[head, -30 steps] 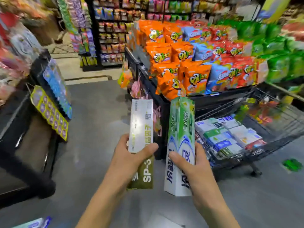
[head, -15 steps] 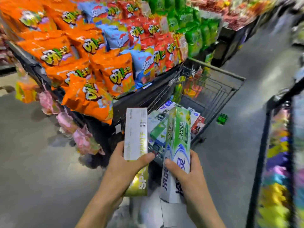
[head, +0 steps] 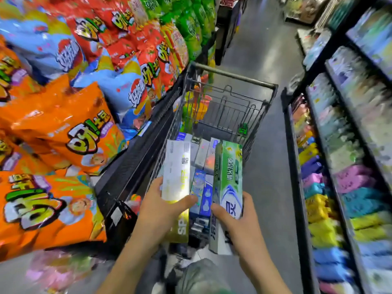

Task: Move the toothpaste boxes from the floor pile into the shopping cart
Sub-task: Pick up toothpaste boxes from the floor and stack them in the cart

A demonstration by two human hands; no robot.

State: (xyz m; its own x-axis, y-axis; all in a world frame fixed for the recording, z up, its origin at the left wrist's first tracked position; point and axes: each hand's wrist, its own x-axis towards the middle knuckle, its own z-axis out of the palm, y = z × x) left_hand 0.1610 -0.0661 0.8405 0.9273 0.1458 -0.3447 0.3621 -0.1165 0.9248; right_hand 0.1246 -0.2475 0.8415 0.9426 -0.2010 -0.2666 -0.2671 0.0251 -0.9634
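The person's left hand (head: 161, 211) grips a white toothpaste box (head: 176, 170) whose lower end turns olive-gold with the letters "SP", the thumb laid across its front and the fingers wrapped behind it. The right hand (head: 237, 221) grips a green and white toothpaste box (head: 230, 177) with Chinese lettering, thumb on the near face, fingers curled round the far side. Both boxes stand roughly upright, side by side with a narrow gap between them, held above the near end of a wire shopping cart (head: 233, 79). Down in the cart's basket, seen through that gap and above the box tops, lie more toothpaste boxes (head: 202, 187) in blue, white and grey, packed close together; how many there are cannot be told. The cart's handle bar runs across its far end, and a small green tag (head: 242, 130) hangs on the far wire wall. To the left, touching the cart's side, a dark display bin (head: 135, 162) carries heaped snack bags: orange ones (head: 59, 128) nearest, then blue (head: 118, 90), red (head: 135, 39) and green (head: 191, 22) further along. On the right, across the grey aisle floor (head: 269, 166), black shelving (head: 297, 166) holds rows of blurred packets in yellow, purple, teal and blue. Grey trouser fabric (head: 201, 274) shows at the bottom edge between the forearms
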